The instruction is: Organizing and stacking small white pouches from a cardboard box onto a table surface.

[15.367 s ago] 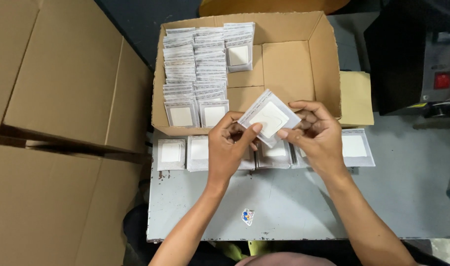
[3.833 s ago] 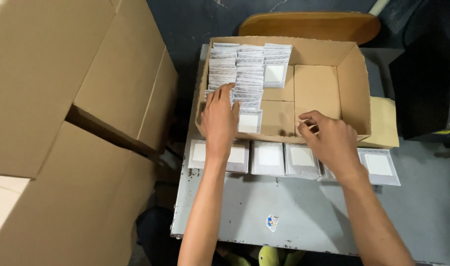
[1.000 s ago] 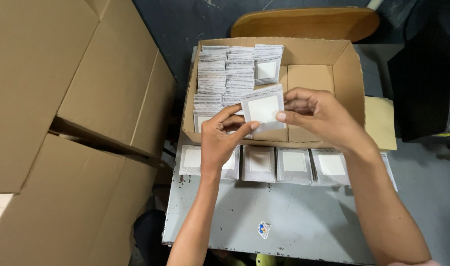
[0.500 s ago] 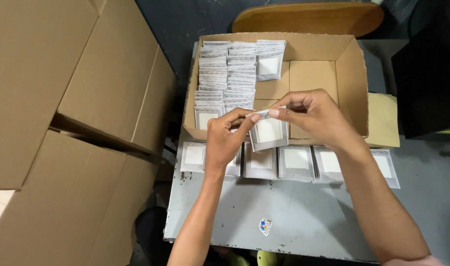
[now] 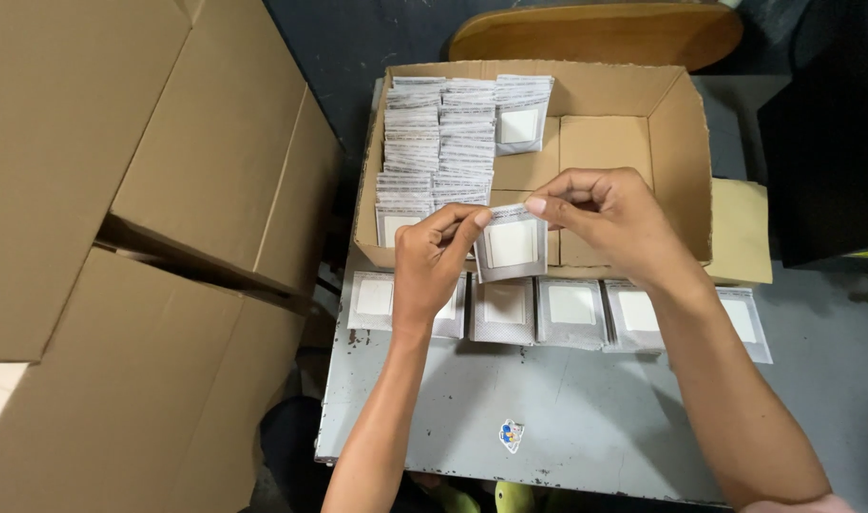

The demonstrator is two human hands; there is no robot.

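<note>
You hold one square sachet by its top edge, above the front wall of the open carton.

Since half a second ago the sachet (image 5: 510,244) hangs a little lower and flatter toward you, and your hands have barely shifted. Your left hand (image 5: 432,271) pinches its top left corner between thumb and forefinger; your right hand (image 5: 612,217) pinches the top right corner, other fingers curled. The carton (image 5: 681,142) holds overlapping rows of grey-white sachets (image 5: 438,142) along its left side. A row of flat sachets (image 5: 572,309) with white square centres lies on the grey metal table (image 5: 595,427), which bears a small coloured sticker (image 5: 511,435).
</note>
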